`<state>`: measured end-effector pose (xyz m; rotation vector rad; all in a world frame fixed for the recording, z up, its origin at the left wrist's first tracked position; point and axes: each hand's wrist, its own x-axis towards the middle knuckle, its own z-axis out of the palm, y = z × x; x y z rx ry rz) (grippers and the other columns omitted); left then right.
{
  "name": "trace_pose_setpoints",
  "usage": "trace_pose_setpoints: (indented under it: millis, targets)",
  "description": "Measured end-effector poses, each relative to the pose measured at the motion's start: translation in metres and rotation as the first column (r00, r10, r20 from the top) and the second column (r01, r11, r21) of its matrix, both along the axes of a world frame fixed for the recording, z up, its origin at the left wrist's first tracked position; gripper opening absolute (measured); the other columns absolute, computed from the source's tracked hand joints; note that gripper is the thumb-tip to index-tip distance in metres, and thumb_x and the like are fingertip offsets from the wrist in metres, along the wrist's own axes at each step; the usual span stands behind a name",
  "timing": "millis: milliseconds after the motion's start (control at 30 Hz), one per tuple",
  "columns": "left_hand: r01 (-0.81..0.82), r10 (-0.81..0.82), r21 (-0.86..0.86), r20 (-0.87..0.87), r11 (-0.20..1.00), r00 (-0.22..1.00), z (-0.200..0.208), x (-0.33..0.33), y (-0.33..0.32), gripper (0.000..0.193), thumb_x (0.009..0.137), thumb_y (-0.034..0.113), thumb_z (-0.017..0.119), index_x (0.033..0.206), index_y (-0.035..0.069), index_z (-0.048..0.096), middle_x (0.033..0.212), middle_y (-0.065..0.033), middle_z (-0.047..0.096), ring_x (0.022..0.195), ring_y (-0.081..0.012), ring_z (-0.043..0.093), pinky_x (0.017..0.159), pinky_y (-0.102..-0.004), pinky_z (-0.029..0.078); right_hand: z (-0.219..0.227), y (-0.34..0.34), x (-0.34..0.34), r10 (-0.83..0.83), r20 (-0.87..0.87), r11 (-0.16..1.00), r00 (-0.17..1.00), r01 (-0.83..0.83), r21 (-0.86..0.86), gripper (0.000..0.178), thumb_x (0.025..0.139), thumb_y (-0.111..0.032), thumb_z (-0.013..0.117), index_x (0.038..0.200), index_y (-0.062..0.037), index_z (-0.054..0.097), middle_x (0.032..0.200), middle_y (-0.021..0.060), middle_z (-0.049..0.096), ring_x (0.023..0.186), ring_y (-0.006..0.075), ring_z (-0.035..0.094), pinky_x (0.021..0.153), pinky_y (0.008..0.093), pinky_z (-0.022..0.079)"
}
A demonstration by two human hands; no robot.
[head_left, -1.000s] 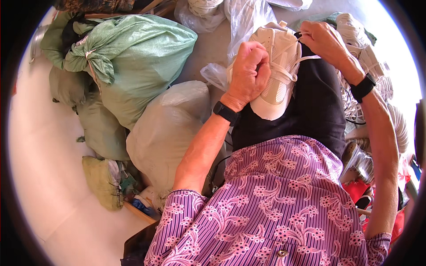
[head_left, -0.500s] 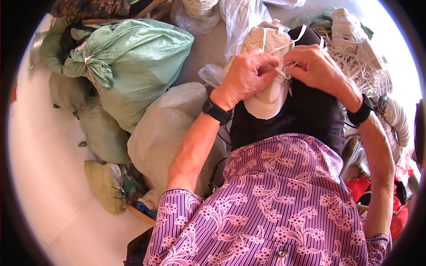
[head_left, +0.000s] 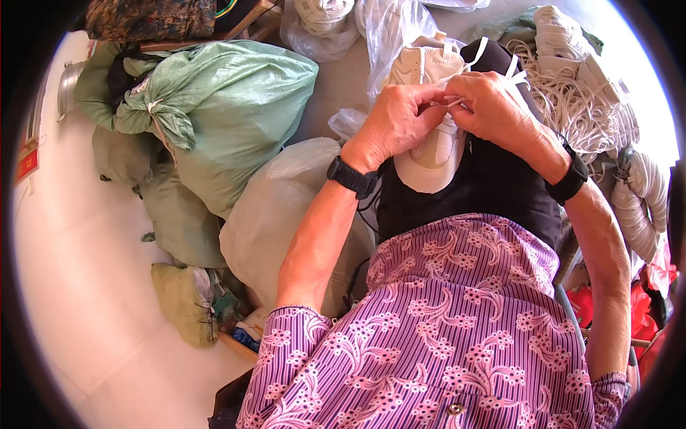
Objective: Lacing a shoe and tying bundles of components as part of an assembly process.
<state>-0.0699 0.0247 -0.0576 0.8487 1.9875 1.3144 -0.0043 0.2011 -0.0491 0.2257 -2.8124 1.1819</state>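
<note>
A white and beige sneaker (head_left: 429, 161) rests on my lap over black trousers, its toe toward me. Both hands meet above its lacing. My left hand (head_left: 404, 118), on the shoe's left side, pinches a white shoelace (head_left: 453, 104) between thumb and fingers. From the right, my right hand (head_left: 493, 107) is closed on the same lace, fingertips almost touching those of the left. Loose lace ends stick up beyond the right hand. The hands cover the middle of the shoe's lacing.
At the right lies a heap of white laces (head_left: 572, 118) with more white shoes (head_left: 561, 36). Green sacks (head_left: 236, 100) and a whitish sack (head_left: 279, 207) stand to the left. Clear plastic bags (head_left: 389, 36) lie beyond the shoe. Red bags (head_left: 643, 314) are at lower right.
My hands have drawn closer together over the shoe, the right one moving left and now hiding more of the lace. The view has shifted slightly.
</note>
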Motion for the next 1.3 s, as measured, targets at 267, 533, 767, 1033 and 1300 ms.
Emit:
trace_pose_setpoints:
  millis: [267, 533, 767, 1033, 1300]
  targets:
    - [0.051, -0.047, -0.186, 0.024, 0.981, 0.999, 0.016, -0.006, 0.007, 0.015, 0.082, 0.013, 0.064, 0.088, -0.001, 0.066, 0.071, 0.0019, 0.061, 0.066, -0.0043, 0.053, 0.061, -0.0221, 0.045, 0.015, 0.023, 0.002, -0.043, 0.102, 0.985, 0.994, 0.025, 0.173, 0.014, 0.072, -0.013, 0.063, 0.083, -0.0039, 0.061, 0.076, 0.0172, 0.063, 0.077, 0.036, 0.062, 0.067, 0.0464, 0.048]
    - [0.034, -0.04, -0.197, -0.025, 0.98, 0.999, 0.022, 0.001, 0.025, 0.013, 0.077, 0.012, 0.062, 0.08, 0.0, 0.066, 0.068, -0.0005, 0.061, 0.065, -0.0056, 0.054, 0.061, -0.0231, 0.045, -0.006, 0.044, -0.007, 0.053, -0.075, 0.928, 0.996, -0.021, 0.371, 0.012, 0.078, -0.017, 0.061, 0.079, -0.0057, 0.057, 0.076, 0.0139, 0.062, 0.078, 0.0367, 0.06, 0.067, 0.0463, 0.046]
    - [-0.118, 0.11, -0.063, -0.119, 0.991, 0.987, 0.002, -0.004, 0.023, 0.016, 0.084, 0.017, 0.063, 0.092, 0.003, 0.066, 0.072, -0.003, 0.062, 0.065, -0.0089, 0.056, 0.062, -0.0251, 0.047, -0.014, 0.069, -0.031, -0.147, -0.102, 0.89, 0.984, 0.177, 0.42, 0.013, 0.081, -0.017, 0.055, 0.083, -0.0051, 0.056, 0.079, 0.0172, 0.061, 0.079, 0.0398, 0.059, 0.067, 0.0473, 0.046]
    - [-0.234, 0.163, -0.066, -0.536, 0.97, 0.828, -0.039, -0.043, 0.011, 0.04, 0.086, 0.042, 0.058, 0.106, 0.007, 0.061, 0.097, -0.0134, 0.059, 0.095, -0.0286, 0.053, 0.088, -0.038, 0.043, -0.014, 0.071, -0.017, -0.106, 0.08, 0.938, 0.991, 0.073, 0.339, 0.017, 0.079, -0.016, 0.058, 0.091, -0.0036, 0.056, 0.08, 0.0176, 0.06, 0.076, 0.0372, 0.058, 0.069, 0.043, 0.047]
    - [-0.267, 0.24, -0.014, -0.393, 0.964, 0.888, -0.032, -0.036, 0.016, 0.034, 0.085, 0.038, 0.058, 0.101, 0.008, 0.064, 0.092, -0.0129, 0.058, 0.092, -0.0263, 0.054, 0.083, -0.0356, 0.045, 0.006, 0.031, -0.015, -0.004, -0.102, 0.955, 0.995, 0.034, 0.296, 0.031, 0.071, -0.017, 0.063, 0.101, -0.01, 0.063, 0.095, 0.0084, 0.057, 0.098, 0.0276, 0.054, 0.084, 0.0425, 0.042]
